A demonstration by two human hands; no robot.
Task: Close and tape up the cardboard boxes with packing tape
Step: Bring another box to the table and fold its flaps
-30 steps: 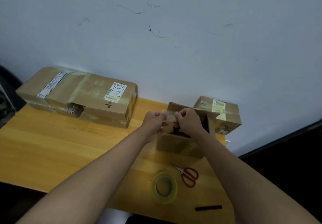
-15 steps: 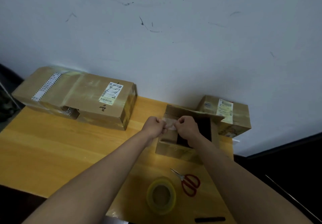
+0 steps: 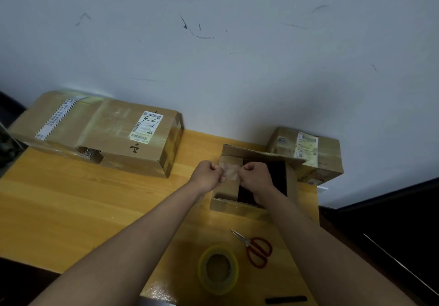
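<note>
Arms: we reach both forward.
Left hand (image 3: 209,175): our fist, fingers curled, pinching.
Right hand (image 3: 255,177): likewise.

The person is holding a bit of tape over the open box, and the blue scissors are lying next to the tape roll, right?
Almost. The scissors have red handles, not blue; the head view shows that. The rest holds: the left hand and right hand pinch a piece of tape over the open box, and the scissors lie beside the tape roll.
</note>
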